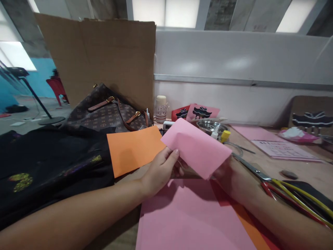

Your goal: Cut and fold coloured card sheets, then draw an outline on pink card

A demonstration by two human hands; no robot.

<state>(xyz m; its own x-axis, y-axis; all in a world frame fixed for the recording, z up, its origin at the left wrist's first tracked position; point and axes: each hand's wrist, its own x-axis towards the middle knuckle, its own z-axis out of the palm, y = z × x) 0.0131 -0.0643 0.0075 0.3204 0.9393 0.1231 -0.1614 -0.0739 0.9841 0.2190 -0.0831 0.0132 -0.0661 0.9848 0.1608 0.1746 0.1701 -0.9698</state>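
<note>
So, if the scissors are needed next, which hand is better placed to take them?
Probably the right: its forearm lies beside the scissors, though its hand is largely hidden behind the raised pink sheet. The left hand holds that sheet, farther from the scissors.

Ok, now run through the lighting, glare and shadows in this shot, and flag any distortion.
Head view: the top-centre window is blown out to white; soft glare spots sit on the white board. Same head view: shadows fall on the orange sheet and on the large pink sheet below the left hand; the left forearm looks stretched, probably wide-angle distortion.
</note>
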